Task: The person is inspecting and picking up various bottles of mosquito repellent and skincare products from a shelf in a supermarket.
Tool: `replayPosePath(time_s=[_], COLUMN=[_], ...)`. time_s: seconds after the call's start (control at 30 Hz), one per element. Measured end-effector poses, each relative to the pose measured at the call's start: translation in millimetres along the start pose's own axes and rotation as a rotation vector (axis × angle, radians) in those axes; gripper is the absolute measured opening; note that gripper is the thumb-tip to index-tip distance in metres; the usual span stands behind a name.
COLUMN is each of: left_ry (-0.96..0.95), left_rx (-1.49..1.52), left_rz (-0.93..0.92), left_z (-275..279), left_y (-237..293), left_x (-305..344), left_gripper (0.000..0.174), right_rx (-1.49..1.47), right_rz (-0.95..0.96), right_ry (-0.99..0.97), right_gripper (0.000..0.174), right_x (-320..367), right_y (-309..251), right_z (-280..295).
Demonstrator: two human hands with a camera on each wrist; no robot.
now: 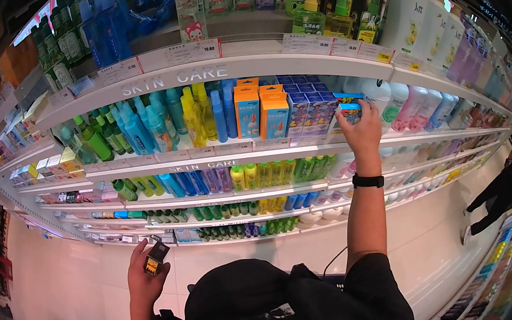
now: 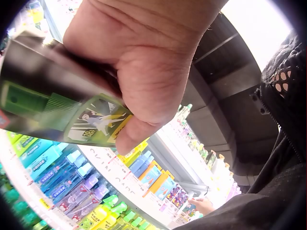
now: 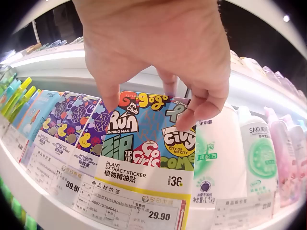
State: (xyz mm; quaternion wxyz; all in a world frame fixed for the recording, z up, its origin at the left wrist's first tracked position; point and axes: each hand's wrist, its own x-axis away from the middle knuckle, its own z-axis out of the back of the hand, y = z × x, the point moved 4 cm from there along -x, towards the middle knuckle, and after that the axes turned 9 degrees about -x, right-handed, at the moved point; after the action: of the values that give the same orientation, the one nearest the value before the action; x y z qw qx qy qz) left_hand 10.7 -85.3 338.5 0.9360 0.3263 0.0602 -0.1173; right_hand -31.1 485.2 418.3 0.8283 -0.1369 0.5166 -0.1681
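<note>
The multicoloured, cartoon-lettered cardboard box (image 3: 144,148) is upright beneath my right hand (image 3: 158,43), pinched near its top by thumb and curled fingers, likely suiting its slim shape. Purple patterned cardboard boxes (image 3: 92,128) stand beyond my thumb. My left hand (image 2: 148,72) grips a black-and-green cardboard box (image 2: 53,103).

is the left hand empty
No, the left hand grips a dark box between its thumb and fingers.
</note>
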Motion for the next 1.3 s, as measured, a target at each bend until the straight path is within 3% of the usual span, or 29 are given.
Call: replayPosePath(time_s=[0.4,0.8,0.97,1.07,1.1,1.17,1.2,1.23,1.27,1.3], left_ry=[-0.004,-0.022,0.009,0.056,0.001,-0.093,-0.077,-0.132,-0.171,-0.208], left_rx=[-0.028,0.028,0.045,0.265,0.370,0.743,0.890,0.914,1.039,1.165], left_rz=[0.009,0.033,-0.006,0.125,0.221,0.095,0.152,0.029,0.027,0.019], left_z=[1,-6,-10,-10,-8,-17,-3,-3,-4,-6], left_y=[9,13,19,-33,-20,4,7,5,20,38], left_x=[-6,-8,1,31,31,-6,20,4,-6,-14], left_gripper=[0.043,0.038,0.045,0.055,0.049,0.042,0.041,0.054,0.060,0.068], right_rx=[-0.076,-0.086,-0.167,-0.407,-0.513,-0.717,-0.897,-0.981,-1.012,-1.086], right_rz=[0.011,0.020,-0.078,-0.010,0.016,-0.009,0.013,0.009,0.024,0.022], right_ry=[0.020,0.050,0.056,0.070,0.061,0.054,-0.083,-0.113,-0.148,-0.315], right_gripper=[0.066,0.055,0.052,0.046,0.044,0.039,0.038,0.038,0.038,0.037], right_x=[-3,-5,0,29,34,47,61,77,87,95], right_y=[2,9,8,-39,-47,-55,-98,-121,-133,-145], right_z=[-5,0,11,14,24,58,45,51,51,46])
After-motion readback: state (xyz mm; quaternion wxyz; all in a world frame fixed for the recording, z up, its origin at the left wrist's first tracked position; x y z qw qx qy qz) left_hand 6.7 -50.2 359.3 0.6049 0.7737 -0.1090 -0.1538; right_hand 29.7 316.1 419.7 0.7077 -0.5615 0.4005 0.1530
